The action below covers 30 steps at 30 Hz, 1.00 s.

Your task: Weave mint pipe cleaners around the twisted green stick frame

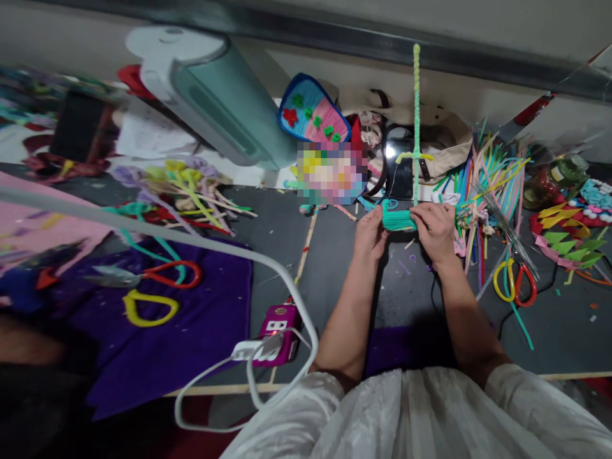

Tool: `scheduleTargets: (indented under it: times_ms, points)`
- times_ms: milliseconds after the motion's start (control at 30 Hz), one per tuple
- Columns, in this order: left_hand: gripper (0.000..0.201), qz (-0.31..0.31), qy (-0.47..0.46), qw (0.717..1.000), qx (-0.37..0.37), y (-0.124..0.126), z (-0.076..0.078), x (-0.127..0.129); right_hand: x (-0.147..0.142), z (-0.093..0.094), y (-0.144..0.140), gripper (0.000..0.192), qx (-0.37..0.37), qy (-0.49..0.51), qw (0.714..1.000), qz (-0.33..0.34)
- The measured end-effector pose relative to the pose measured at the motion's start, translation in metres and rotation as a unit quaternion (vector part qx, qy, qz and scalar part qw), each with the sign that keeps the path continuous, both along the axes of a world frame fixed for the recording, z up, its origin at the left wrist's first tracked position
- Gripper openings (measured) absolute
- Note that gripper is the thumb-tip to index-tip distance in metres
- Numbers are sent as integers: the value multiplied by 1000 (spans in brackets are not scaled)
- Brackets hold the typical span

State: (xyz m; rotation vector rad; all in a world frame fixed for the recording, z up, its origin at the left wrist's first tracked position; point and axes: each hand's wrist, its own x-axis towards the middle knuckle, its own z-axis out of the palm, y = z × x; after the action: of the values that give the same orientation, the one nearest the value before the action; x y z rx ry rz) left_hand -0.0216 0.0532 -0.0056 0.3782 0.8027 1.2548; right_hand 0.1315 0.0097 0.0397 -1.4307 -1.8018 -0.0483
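Note:
A teal ribbed panel [398,218], made of what look like pipe cleaners laid side by side, is held level between both hands. My left hand [370,231] pinches its left end, thumb toward the near side. At the right end, the fingers of my right hand [435,233] are closed on it. A twisted green-and-yellow pipe cleaner rod [417,121] with a yellow crosspiece stretches away above my right fingers; whether they touch its lower end, I cannot tell. Just beyond the panel lies a blue pipe cleaner loop [391,204].
Loose pipe cleaners [500,175] and scissors [515,280] lie to the right. On the left are red-and-yellow scissors [169,274] on a purple cloth [215,319], a magenta power box [282,322] and a white cable [282,271]. A lamp-like teal device [229,102] stands behind.

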Motion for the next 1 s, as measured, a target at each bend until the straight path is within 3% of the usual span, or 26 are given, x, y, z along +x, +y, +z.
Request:
scheduleTargets:
  times_ms: [167, 300, 433, 600, 833, 1000]
  points:
    - [29, -26, -29, 998, -39, 2, 0, -1, -1, 2, 0, 20, 9, -17, 1000, 3]
    - [27, 11, -17, 998, -52, 2, 1, 0, -2, 4, -1, 20, 7, -35, 999, 5]
    - [39, 65, 61, 996, -11, 0, 1, 2, -3, 4, -2, 19, 20, -43, 999, 10]
    - [44, 131, 198, 970, 60, -3, 3, 2, -4, 4, -2, 19, 12, -44, 999, 10]
    - [41, 147, 300, 929, 161, -6, 9, 0, -3, 4, -3, 20, 5, -56, 998, 6]
    - [29, 131, 303, 931, 158, -10, 17, 3, -2, 6, -3, 20, -7, -48, 999, 4]
